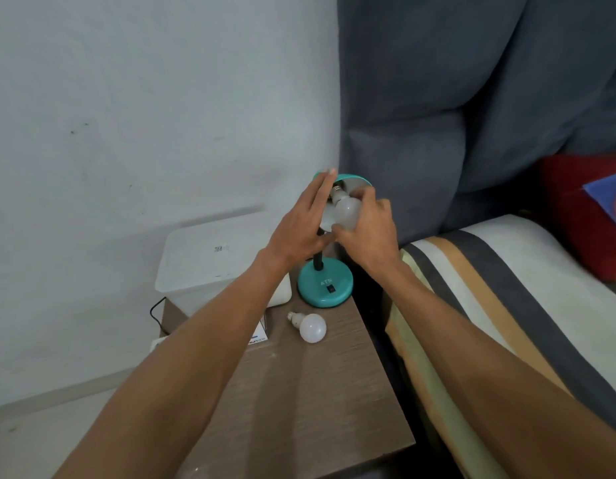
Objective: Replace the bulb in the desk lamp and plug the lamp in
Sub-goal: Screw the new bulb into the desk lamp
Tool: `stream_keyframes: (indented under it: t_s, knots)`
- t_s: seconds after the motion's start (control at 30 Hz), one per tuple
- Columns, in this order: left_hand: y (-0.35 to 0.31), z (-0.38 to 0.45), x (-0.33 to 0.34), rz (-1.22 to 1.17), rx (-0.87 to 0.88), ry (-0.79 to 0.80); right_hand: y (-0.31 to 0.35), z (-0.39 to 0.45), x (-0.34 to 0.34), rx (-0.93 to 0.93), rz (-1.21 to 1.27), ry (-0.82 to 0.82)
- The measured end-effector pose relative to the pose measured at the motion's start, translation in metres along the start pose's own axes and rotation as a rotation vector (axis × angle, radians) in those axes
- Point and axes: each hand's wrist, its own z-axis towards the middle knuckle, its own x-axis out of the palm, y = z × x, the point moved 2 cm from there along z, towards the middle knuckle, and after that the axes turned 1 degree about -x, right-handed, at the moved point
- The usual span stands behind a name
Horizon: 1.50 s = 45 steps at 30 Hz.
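A teal desk lamp stands on a brown bedside table [310, 402], with its round base [324, 283] near the far right corner. Its shade [358, 181] tilts toward me. My right hand [367, 224] grips a white bulb [347, 211] whose screw end points into the shade. My left hand [304, 224] lies flat along the shade's left side, fingers stretched out against it. A second white bulb [310, 326] lies loose on the table in front of the base. The lamp's plug is not in sight.
A white plastic box [209, 261] sits at the table's far left, with a black cord [157, 312] beside it. A small carton [259, 335] peeks out under my left forearm. A striped mattress [507, 305] and grey headboard [438, 115] are on the right.
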Motion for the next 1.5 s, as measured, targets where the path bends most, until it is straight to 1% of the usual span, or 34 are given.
stream_keyframes:
  t_s: [0.13,0.2,0.3,0.5,0.57,0.67,0.83,0.93,1.0,1.1,1.13,1.27,1.37,1.43,1.5]
  knots:
    - [-0.002,0.0,-0.002,-0.022,0.0,-0.013,-0.002,0.0,0.005,-0.099,-0.052,-0.074]
    - [-0.001,0.0,-0.004,-0.029,-0.005,-0.004,-0.003,-0.004,0.007,-0.154,-0.055,-0.108]
    - [-0.002,0.0,-0.006,-0.017,-0.01,0.021,-0.003,-0.007,0.008,-0.253,-0.127,-0.152]
    - [-0.005,0.001,-0.011,-0.008,-0.011,0.047,0.002,-0.006,0.01,-0.277,-0.206,-0.114]
    - [-0.003,0.001,-0.013,0.002,-0.014,0.06,0.001,-0.007,0.01,-0.246,-0.187,-0.124]
    - [-0.001,0.0,-0.018,0.02,-0.02,0.076,0.002,-0.005,0.005,-0.105,-0.09,-0.144]
    - [0.0,0.001,-0.022,0.04,-0.007,0.099,0.011,-0.006,0.0,-0.111,-0.064,-0.145]
    - [0.0,0.001,-0.023,0.039,-0.011,0.1,0.011,-0.007,0.004,-0.114,-0.091,-0.094]
    - [-0.001,0.0,-0.024,0.034,-0.011,0.095,0.01,-0.008,0.004,-0.072,-0.093,-0.092]
    - [-0.003,-0.002,-0.024,0.044,-0.008,0.094,0.011,-0.005,-0.001,0.058,-0.031,-0.131]
    - [-0.003,-0.003,-0.023,0.045,-0.01,0.092,0.013,-0.005,-0.002,0.068,-0.029,-0.137]
    - [-0.005,-0.001,-0.021,0.039,-0.013,0.099,0.019,-0.006,-0.001,-0.052,-0.097,-0.154]
    - [-0.005,-0.001,-0.021,0.038,-0.029,0.109,0.017,-0.007,0.005,-0.133,-0.137,-0.103]
    - [-0.005,-0.001,-0.021,0.025,-0.038,0.105,0.013,-0.007,0.007,-0.134,-0.186,-0.05]
    - [-0.005,-0.002,-0.021,0.028,-0.036,0.103,0.011,-0.005,0.006,-0.094,-0.175,-0.035]
